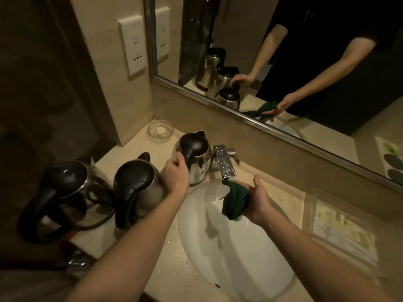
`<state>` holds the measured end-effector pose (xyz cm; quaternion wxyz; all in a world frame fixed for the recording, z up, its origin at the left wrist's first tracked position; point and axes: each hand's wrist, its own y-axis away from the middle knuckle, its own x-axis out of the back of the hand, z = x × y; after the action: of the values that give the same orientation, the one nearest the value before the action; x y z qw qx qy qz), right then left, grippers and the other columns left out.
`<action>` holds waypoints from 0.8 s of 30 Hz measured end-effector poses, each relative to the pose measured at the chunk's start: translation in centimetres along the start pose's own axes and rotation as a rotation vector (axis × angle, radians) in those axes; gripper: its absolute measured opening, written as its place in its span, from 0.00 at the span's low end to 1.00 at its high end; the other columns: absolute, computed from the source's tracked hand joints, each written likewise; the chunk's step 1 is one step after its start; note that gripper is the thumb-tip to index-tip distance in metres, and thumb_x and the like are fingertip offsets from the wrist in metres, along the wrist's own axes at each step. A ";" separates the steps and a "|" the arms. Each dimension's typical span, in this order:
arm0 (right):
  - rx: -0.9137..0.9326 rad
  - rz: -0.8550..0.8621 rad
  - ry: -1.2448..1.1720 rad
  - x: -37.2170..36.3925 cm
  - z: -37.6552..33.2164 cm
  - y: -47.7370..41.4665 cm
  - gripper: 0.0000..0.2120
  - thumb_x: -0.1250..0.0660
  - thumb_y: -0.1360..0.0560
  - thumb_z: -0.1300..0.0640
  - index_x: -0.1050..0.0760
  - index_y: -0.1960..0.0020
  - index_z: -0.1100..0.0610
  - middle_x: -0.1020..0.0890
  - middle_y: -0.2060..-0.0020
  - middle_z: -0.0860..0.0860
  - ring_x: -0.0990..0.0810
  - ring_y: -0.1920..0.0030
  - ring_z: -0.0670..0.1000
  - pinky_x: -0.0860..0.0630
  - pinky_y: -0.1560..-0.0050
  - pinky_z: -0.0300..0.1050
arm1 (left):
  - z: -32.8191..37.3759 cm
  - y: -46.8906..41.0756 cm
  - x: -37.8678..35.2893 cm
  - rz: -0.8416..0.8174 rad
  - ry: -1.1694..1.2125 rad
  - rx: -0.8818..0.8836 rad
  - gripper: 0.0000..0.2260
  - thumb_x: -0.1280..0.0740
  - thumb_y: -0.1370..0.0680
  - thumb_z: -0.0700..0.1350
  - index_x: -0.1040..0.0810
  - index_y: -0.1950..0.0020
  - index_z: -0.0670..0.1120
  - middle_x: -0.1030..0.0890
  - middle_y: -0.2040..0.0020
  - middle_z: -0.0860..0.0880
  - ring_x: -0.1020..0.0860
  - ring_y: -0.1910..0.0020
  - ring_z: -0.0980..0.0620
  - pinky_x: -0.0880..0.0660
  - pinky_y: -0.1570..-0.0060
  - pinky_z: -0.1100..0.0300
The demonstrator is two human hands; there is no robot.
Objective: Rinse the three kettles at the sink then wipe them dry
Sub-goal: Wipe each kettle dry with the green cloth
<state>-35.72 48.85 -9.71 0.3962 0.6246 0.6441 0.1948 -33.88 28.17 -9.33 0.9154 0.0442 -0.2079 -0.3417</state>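
Three steel kettles with black lids and handles stand in a row on the beige counter left of the white sink (257,271). The left kettle (69,192) and the middle kettle (139,184) stand untouched. My left hand (175,175) grips the black handle of the right kettle (198,158), which stands upright beside the chrome tap (224,164). My right hand (254,200) holds a crumpled dark green cloth (234,202) over the basin, just below the spout. No water runs from the tap.
A clear glass dish (160,130) sits in the back corner of the counter. A framed mirror (283,62) lines the wall behind the tap. A printed card or tray (340,227) lies right of the sink. Water drops dot the counter (172,277) near the front edge.
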 end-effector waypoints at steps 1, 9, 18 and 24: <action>-0.005 -0.004 -0.008 -0.1 0.2 0.3 0.39 0.53 0.24 0.29 0.21 0.42 0.61 0.21 0.42 0.64 0.25 0.38 0.65 0.28 0.45 0.59 | 0.1 0.7 0.4 0.005 -0.010 -0.012 0.21 0.44 0.15 0.56 0.22 0.45 0.40 0.23 0.50 0.46 0.26 0.48 0.49 0.34 0.49 0.57; -0.010 0.011 0.004 -2.9 3.6 3.5 0.39 0.54 0.24 0.28 0.25 0.38 0.60 0.25 0.38 0.61 0.27 0.39 0.62 0.33 0.39 0.59 | -2.1 4.5 7.5 -0.036 -0.054 -0.279 0.10 0.39 0.17 0.53 0.24 0.49 0.48 0.29 0.45 0.52 0.29 0.43 0.52 0.32 0.43 0.56; 0.026 -0.004 -0.065 -8.0 9.0 6.3 0.39 0.54 0.24 0.29 0.26 0.34 0.59 0.24 0.38 0.61 0.28 0.35 0.63 0.38 0.31 0.64 | -6.3 2.8 17.2 0.013 -0.075 -0.114 0.10 0.40 0.17 0.53 0.27 0.46 0.47 0.29 0.42 0.51 0.28 0.41 0.49 0.33 0.45 0.56; 0.027 0.024 -0.104 -10.3 12.0 7.4 0.40 0.53 0.26 0.27 0.25 0.36 0.58 0.22 0.41 0.61 0.25 0.39 0.63 0.33 0.34 0.63 | -7.7 1.4 17.4 -0.156 -0.041 0.165 0.26 0.47 0.15 0.60 0.24 0.33 0.40 0.22 0.37 0.40 0.25 0.36 0.42 0.30 0.37 0.50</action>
<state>-22.82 37.10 -8.72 0.4185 0.6469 0.6175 0.1582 -18.06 17.57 -9.89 0.8748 0.1283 -0.2500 -0.3947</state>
